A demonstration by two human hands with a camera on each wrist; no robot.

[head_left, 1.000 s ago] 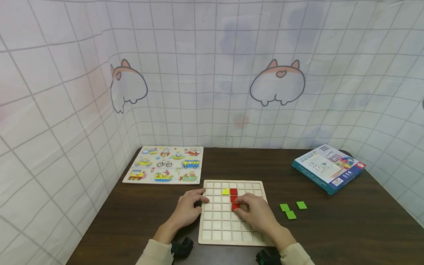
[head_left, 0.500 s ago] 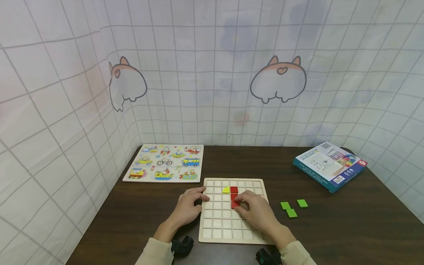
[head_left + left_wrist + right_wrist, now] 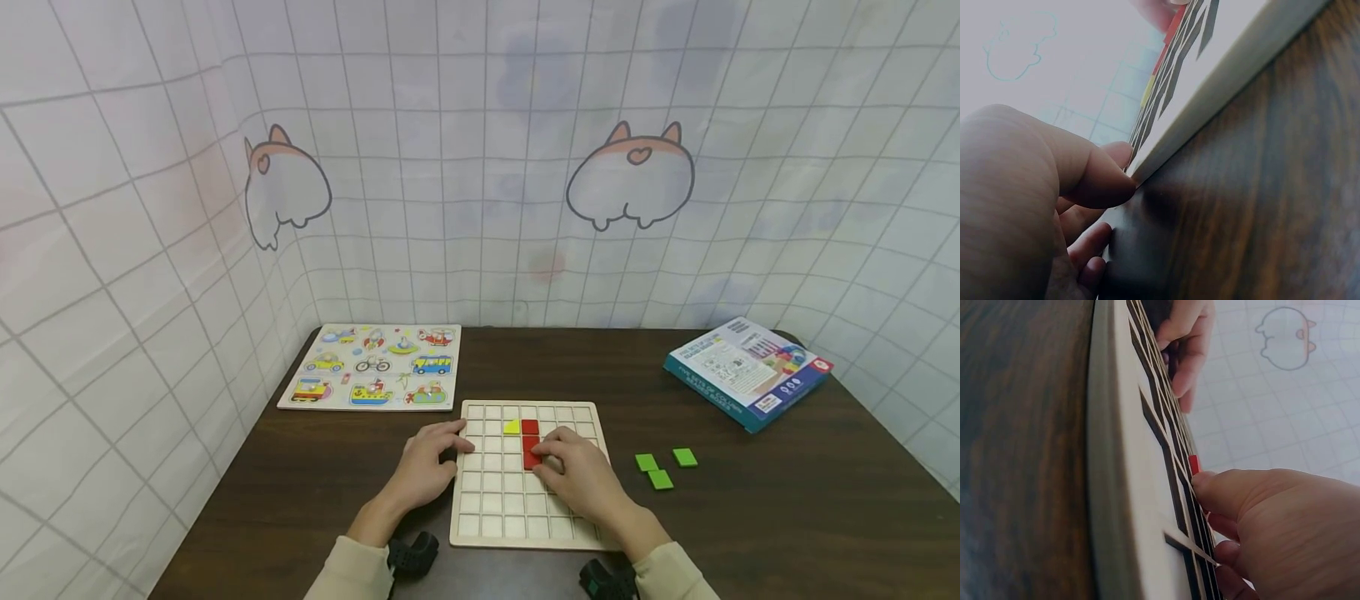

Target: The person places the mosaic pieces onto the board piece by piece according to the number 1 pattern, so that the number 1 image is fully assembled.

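A pale wooden grid board [image 3: 492, 525] lies flat on the table, its square cells marked off by raised strips. My right hand [image 3: 581, 479] pinches the lowest red square tile [image 3: 532, 460] between thumb and fingers, at its place in the grid. Directly above it are two more red tiles [image 3: 529, 427] in the same column. A small yellow piece with one cut corner [image 3: 512, 427] sits to the left of the top red one. At the board's left edge, my left hand [image 3: 425, 467] rests with relaxed fingers on the rim; its thumb [image 3: 1107, 181] touches the side.
Several loose items surround the board. Three green square tiles [image 3: 661, 479] lie to its right. Farther back right is a blue box [image 3: 738, 371] with printed sides. A picture puzzle board [image 3: 375, 387] with vehicles lies at the back left. Grid-patterned curtains [image 3: 480, 167] enclose the table.
The lowest red tile has moved up slightly against the one above, with my right fingers on it. My left hand stays at the board's edge. The head view has tilted a little.
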